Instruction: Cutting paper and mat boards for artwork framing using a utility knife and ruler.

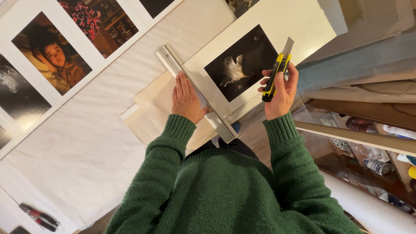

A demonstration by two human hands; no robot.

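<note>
- Metal ruler (197, 93) lies slantwise along the near-left border of the print (240, 63), its long axis running from upper left to lower right.
- Left hand (187, 99) presses flat on the ruler, fingers spread along it and palm down; it pins the ruler rather than closing round it.
- Right hand (281, 92) is wrapped round a yellow-and-black knife (276, 71), blade out and pointing away from the person; it hovers off the print's right edge, apart from the ruler.
- Print, a dark picture of a pale feathery shape with a wide white border, lies between the two hands: just right of the ruler, just left of the knife.
- The ruler's edge is nearer the left hand; the knife would have to cross the print leftward to meet it.
- Cream sheets (147, 117) lie under the ruler, left of the print.
- Further prints (50, 58) lie well left of the ruler on white paper; red-handled pliers (39, 216) sit far down-left.
- An open shelf (368, 147) right of the print holds bottles and tubes, too blurred to name.
</note>
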